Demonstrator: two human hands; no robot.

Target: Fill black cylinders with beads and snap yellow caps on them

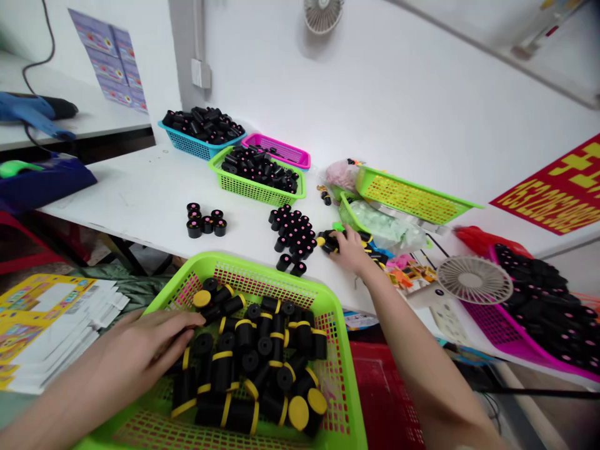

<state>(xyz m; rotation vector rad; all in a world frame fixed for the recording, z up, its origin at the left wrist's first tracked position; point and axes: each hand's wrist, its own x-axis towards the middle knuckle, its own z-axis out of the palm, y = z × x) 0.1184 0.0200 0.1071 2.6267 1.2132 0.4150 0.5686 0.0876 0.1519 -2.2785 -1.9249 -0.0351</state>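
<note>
My left hand (145,344) is over the left side of a green plastic basket (344,375), thumb and fingers stretched apart, fingertips touching the pieces inside. The basket holds many short black cylinders with yellow end caps (244,334), lying in all directions. My right hand (351,250) reaches onto the white table, its fingers curled over black yellow-capped cylinders (330,244) in a small pile. Its palm side is hidden. Just left of it, black cylinders with pink centres (295,231) stand upright in a tight group.
Behind are a blue basket (187,145), a lime basket (253,187) and a pink basket (300,157). At right stand a small fan (473,280) and a magenta basket (497,331) of black pieces. Flat yellow-white cartons (56,325) lie left; several cylinders (206,224) stand apart on the table.
</note>
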